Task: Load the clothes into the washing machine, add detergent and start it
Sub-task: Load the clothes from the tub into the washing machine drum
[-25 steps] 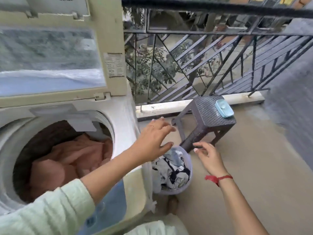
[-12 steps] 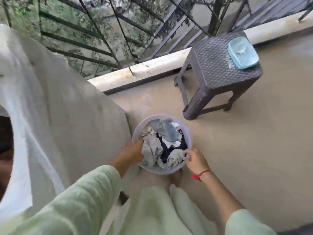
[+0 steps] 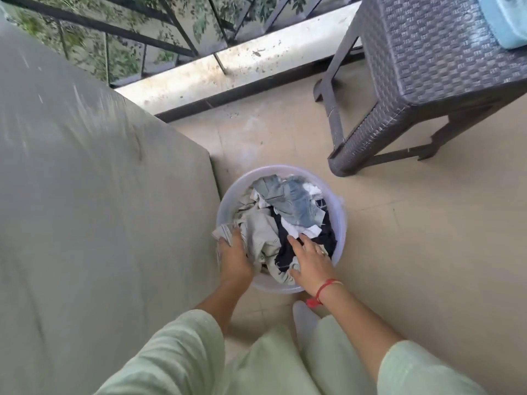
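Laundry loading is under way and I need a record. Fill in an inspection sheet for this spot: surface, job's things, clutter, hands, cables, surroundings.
Surface: beige tiled floor.
Job's things: lilac tub on the floor beside the washing machine, full of mixed clothes.
Clutter: dark woven stool with a pale blue container on top.
Hands: left hand grips a pale garment at the tub's left edge; right hand lies spread on the clothes.
Cables: nothing seen.
Surroundings: debris-speckled kerb, black railing, foliage beyond.

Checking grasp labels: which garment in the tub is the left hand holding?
The beige garment, gripped by the left hand; the denim piece and dark piece lie further right.
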Demonstrator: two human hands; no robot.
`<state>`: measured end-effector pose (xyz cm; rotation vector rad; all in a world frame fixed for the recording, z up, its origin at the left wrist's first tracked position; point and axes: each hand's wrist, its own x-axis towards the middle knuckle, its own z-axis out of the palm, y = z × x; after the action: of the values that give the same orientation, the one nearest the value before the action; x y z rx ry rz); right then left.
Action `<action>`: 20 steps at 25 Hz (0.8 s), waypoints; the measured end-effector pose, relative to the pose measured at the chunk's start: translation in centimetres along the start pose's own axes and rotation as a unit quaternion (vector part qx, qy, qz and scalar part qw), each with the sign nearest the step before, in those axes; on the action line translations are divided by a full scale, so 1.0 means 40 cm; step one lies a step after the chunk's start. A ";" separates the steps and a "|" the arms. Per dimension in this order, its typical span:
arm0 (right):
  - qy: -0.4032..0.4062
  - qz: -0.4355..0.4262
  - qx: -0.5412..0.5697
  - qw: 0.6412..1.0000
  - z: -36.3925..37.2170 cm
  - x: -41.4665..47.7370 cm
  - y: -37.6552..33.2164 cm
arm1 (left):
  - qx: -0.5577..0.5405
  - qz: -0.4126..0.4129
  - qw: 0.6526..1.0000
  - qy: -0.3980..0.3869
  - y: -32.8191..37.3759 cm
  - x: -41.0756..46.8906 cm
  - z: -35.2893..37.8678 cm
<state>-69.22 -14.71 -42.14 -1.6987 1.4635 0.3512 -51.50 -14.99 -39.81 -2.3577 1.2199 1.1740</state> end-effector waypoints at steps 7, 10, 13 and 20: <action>0.066 -0.012 0.082 0.994 -0.137 -0.052 -0.058 | 0.116 0.151 0.980 0.051 0.063 -0.058 -0.193; 0.082 -0.054 0.070 0.993 -0.217 -0.077 -0.118 | 0.129 0.165 0.978 0.024 0.083 -0.129 -0.239; 0.037 -0.072 0.001 0.997 -0.209 -0.076 -0.148 | 0.074 0.170 0.982 0.035 0.092 -0.162 -0.286; 0.092 -0.053 0.182 0.978 -0.027 -0.016 -0.201 | -0.168 0.096 0.978 -0.079 0.091 -0.161 -0.332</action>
<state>-62.41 -15.41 -37.77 -1.5321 1.4563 -0.1314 -49.13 -20.54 -25.86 -2.3520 1.3045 1.7174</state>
